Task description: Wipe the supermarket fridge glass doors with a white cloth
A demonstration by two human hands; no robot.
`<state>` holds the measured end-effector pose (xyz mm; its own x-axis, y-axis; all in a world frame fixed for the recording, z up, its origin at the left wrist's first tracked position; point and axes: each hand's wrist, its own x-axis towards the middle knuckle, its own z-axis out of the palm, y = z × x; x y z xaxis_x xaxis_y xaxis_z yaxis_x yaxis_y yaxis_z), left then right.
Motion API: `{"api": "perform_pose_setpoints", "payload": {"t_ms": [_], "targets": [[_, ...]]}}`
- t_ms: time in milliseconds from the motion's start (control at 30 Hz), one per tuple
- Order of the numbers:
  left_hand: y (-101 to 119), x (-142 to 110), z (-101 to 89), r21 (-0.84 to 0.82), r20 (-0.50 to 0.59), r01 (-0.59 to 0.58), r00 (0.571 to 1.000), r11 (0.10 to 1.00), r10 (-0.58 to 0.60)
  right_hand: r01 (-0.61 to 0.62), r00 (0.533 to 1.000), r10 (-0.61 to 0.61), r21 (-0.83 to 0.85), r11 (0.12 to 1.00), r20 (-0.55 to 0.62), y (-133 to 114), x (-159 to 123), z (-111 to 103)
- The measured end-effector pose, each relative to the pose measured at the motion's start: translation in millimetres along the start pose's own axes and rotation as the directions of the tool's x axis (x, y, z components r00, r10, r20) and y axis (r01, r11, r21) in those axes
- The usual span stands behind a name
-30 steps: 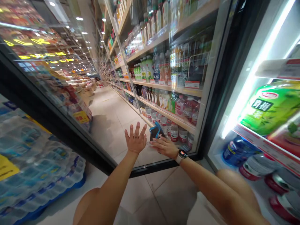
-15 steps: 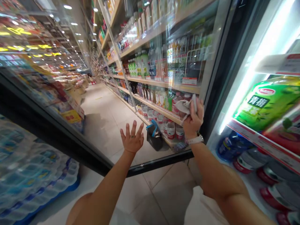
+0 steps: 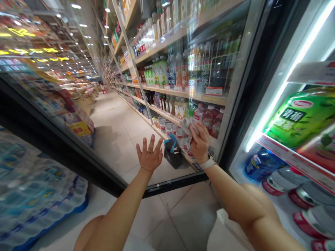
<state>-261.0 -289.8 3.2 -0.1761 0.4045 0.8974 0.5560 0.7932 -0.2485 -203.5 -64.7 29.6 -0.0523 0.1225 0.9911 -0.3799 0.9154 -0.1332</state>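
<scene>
A glass door [image 3: 112, 139] with a dark frame stands swung open in front of me. My left hand [image 3: 150, 153] lies against the lower part of the glass, palm forward and fingers spread, holding nothing. To its right, my right hand [image 3: 200, 141] has its fingers closed on a crumpled grey-white cloth [image 3: 187, 124], which is pressed to the glass. A pale watch [image 3: 208, 162] is on my right wrist. Through the pane, between the two hands, a dark bag [image 3: 172, 158] with a blue strap sits on the floor.
On the right, a lit cooler holds a green bottle [image 3: 290, 113] and several bottles with red labels [image 3: 278, 181]. Beyond the glass run shelves of drinks [image 3: 162, 71] and a tiled aisle [image 3: 110, 118]. Wrapped packs of water bottles [image 3: 39, 195] stand at the left.
My right hand has moved left and slightly down across the glass with the cloth, away from the frame's right side. My left hand has stayed nearly in place.
</scene>
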Motion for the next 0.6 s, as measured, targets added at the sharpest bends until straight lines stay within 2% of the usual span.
{"api": "perform_pose_setpoints", "payload": {"t_ms": [100,200,300,400,500,600], "targets": [[0,1,-2.1,0.031,-0.021,-0.024,0.999,0.999,0.024,0.105,0.987,-0.119,0.122,0.987,0.110,-13,-24,7],[0,2,-3.5,0.017,-0.008,-0.023,1.000,1.000,0.023,0.168,0.952,-0.215,0.213,0.962,0.219,-20,-51,11],[0,3,-5.2,0.031,-0.028,-0.032,0.999,0.999,0.033,0.215,0.899,-0.303,0.286,0.934,0.315,-25,-77,12],[2,7,-8.3,0.061,-0.074,-0.053,0.996,0.997,0.057,0.258,0.849,-0.384,0.352,0.900,0.362,-30,-98,12],[4,10,-11.4,0.077,-0.087,-0.059,0.994,0.995,0.066,0.286,0.793,-0.445,0.391,0.875,0.416,-34,-113,11],[5,9,-12.7,0.077,-0.079,-0.058,0.995,0.995,0.064,0.343,0.717,-0.524,0.422,0.839,0.460,-34,-120,11]]}}
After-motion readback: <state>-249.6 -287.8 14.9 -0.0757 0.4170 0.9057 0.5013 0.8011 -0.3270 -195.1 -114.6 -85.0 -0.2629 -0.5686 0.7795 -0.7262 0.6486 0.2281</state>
